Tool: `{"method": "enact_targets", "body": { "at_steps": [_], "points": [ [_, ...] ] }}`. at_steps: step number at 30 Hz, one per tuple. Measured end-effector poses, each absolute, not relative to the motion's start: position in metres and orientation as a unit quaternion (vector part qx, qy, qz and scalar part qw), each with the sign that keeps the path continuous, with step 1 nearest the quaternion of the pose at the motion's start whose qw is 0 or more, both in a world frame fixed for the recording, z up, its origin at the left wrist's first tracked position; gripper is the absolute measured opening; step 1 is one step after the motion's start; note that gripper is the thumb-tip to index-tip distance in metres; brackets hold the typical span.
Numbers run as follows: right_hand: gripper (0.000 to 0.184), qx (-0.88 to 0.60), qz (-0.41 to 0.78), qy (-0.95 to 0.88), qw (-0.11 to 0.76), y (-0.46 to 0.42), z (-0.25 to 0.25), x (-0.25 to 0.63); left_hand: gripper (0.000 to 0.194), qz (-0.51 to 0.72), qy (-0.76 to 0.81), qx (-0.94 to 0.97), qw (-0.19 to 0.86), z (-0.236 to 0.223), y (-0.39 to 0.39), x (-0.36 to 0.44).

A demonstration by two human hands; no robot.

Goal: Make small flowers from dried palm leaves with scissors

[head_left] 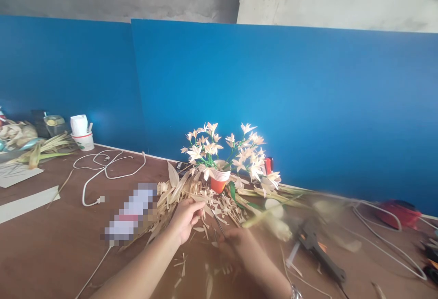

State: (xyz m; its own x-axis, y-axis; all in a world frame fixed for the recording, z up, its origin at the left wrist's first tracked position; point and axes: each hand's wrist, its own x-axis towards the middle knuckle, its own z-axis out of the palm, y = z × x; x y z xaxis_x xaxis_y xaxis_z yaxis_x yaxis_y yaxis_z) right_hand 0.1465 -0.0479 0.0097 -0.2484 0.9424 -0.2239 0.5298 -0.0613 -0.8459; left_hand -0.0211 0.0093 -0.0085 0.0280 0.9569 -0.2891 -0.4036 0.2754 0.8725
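Note:
My left hand (187,219) is closed, thumb and forefinger pinched at a small pale piece of dried husk (206,200). Blurred by motion, my right hand (239,246) is wrapped round a thin dark metal tool (218,222) that looks like scissors, its tip pointing up and left beside my left fingers. Just beyond my hands stands a red and white paper cup (219,181). Several pale husk flowers (255,164) on green stems spread around and above the cup. Husk snippets (222,210) are scattered beneath my hands.
A black glue gun (320,251) lies at right, near a red object (400,213) with a white cord. Left are a pixelated power strip (128,217), a white cable (102,167), a white paper strip (29,204) and a stacked cup (83,141). A blue partition (273,85) closes the back.

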Motion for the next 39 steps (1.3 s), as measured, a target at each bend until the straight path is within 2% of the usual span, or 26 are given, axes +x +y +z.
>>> {"method": "enact_targets", "body": {
  "at_steps": [9,17,28,39],
  "points": [
    [0.019,-0.57,0.482,-0.618,0.247,-0.049,0.004,0.15,0.005,0.52,0.465,0.325,0.638,-0.008,0.01,-0.024],
    [0.018,-0.583,0.476,-0.621,0.218,-0.049,0.008,0.146,0.009,0.535,0.492,0.328,0.603,-0.006,0.009,-0.02],
    [0.017,-0.574,0.468,-0.634,0.222,-0.051,0.019,0.145,0.017,0.546,0.462,0.327,0.617,-0.008,0.011,-0.022],
    [0.017,-0.561,0.481,-0.634,0.229,-0.048,0.001,0.153,0.018,0.51,0.504,0.39,0.578,0.001,0.011,-0.025]
  ]
}}
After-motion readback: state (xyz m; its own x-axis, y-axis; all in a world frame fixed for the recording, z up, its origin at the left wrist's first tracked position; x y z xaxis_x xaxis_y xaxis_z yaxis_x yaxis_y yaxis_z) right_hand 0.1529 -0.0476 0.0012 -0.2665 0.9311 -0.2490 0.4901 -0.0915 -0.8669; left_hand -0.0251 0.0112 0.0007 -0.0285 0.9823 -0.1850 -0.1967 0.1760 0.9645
